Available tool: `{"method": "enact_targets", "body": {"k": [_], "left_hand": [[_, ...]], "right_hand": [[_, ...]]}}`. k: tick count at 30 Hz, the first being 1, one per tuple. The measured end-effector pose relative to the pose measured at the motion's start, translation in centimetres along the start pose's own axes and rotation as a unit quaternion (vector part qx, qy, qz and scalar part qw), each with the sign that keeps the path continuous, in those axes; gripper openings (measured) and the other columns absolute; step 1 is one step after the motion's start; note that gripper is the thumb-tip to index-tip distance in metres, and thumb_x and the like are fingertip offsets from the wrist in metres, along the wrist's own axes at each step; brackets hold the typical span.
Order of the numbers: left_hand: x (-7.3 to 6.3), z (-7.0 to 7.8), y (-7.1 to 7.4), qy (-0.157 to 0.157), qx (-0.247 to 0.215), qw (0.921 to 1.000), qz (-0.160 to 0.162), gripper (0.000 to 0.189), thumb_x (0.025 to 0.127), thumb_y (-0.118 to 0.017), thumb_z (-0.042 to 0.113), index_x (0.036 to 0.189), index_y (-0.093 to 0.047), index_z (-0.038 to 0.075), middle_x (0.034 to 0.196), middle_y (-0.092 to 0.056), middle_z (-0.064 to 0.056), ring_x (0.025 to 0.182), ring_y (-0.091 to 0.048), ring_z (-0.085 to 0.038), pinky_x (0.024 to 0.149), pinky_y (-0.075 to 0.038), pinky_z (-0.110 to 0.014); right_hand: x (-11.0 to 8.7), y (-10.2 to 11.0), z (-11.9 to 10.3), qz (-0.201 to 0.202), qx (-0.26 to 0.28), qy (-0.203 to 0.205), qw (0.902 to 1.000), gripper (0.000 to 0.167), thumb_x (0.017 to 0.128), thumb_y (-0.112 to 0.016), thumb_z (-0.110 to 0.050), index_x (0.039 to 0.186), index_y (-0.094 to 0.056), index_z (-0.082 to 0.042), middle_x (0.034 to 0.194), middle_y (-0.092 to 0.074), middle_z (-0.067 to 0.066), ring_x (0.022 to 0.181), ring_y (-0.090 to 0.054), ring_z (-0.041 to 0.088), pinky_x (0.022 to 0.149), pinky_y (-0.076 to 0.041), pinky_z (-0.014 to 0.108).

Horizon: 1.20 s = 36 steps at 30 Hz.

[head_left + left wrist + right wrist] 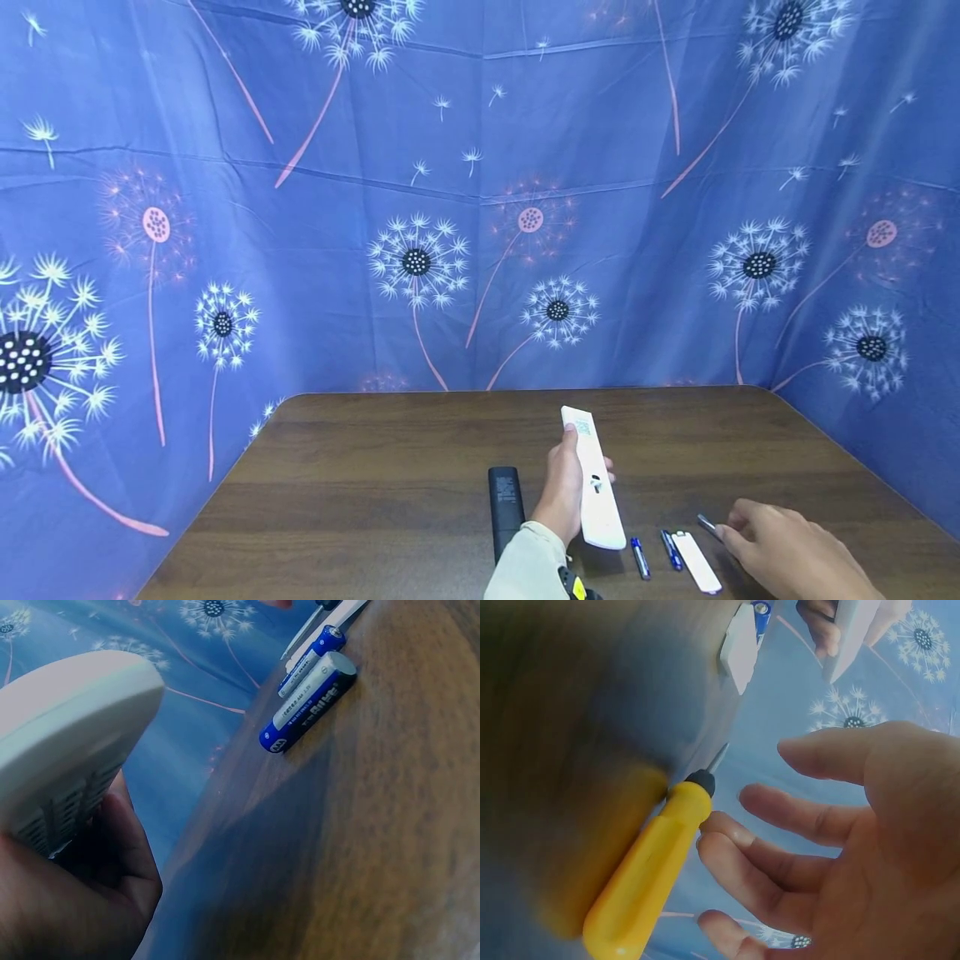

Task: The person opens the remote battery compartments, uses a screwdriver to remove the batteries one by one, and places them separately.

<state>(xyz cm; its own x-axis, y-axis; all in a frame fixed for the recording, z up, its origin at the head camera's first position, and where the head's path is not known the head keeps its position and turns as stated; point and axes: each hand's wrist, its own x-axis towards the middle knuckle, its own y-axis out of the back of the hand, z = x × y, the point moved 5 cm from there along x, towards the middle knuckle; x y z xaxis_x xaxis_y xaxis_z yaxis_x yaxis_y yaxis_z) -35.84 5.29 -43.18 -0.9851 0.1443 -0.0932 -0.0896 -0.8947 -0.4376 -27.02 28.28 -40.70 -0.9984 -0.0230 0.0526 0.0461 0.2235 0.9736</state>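
My left hand (pixel 561 487) grips a long white remote control (pixel 602 515) above the table, its labelled back facing up with a small opening in it. In the left wrist view the remote's buttoned side faces down toward the fingers. My right hand (pixel 840 847) has its fingers loosely bent, fingertips beside the neck of a screwdriver (pixel 649 877) with a yellow handle and a metal shaft. The head view shows only the shaft; the hand hides the handle. Between the hands lie two blue-and-silver AAA batteries (pixel 309 701) and a narrow white battery cover (pixel 697 563).
A black remote-like bar (pixel 506 504) lies on the brown wooden table (pixel 360 492), left of my left hand and partly behind the sleeve. A blue dandelion-print cloth (pixel 315 250) hangs behind the table and along its sides.
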Motion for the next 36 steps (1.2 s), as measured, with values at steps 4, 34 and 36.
{"method": "enact_targets", "body": {"k": [4,34,36], "left_hand": [[-0.1,0.1,0.0,-0.001,-0.006,1.0000,-0.005,0.062,0.107,-0.033,0.050,0.136,-0.050,-0.002,0.087,-0.066,-0.013,0.078,-0.068,-0.029,0.065,-0.048,-0.034],[-0.4,-0.1,-0.2,0.004,0.038,0.9986,-0.035,0.053,0.110,-0.028,0.038,0.134,-0.050,-0.004,0.092,-0.069,-0.013,0.087,-0.071,-0.030,0.076,-0.054,-0.042],[-0.6,-0.2,0.0,0.004,0.048,0.9984,-0.030,0.051,0.109,-0.031,0.038,0.132,-0.052,-0.003,0.098,-0.068,-0.012,0.093,-0.068,-0.029,0.086,-0.052,-0.046]], "right_hand": [[0.0,0.1,-0.6,0.009,0.004,0.012,0.9999,0.016,0.094,-0.068,-0.034,0.095,-0.067,-0.018,0.094,-0.071,0.000,0.084,-0.068,0.026,0.068,-0.051,0.053],[0.7,0.9,-10.2,0.043,0.120,0.027,0.9915,0.033,0.096,-0.068,-0.032,0.120,-0.065,-0.010,0.080,-0.065,-0.010,0.072,-0.061,0.008,0.064,-0.051,0.042],[0.6,0.8,-11.2,0.055,0.123,0.039,0.9902,0.037,0.096,-0.068,-0.032,0.126,-0.062,-0.011,0.078,-0.064,-0.011,0.069,-0.059,0.007,0.061,-0.049,0.039]]}}
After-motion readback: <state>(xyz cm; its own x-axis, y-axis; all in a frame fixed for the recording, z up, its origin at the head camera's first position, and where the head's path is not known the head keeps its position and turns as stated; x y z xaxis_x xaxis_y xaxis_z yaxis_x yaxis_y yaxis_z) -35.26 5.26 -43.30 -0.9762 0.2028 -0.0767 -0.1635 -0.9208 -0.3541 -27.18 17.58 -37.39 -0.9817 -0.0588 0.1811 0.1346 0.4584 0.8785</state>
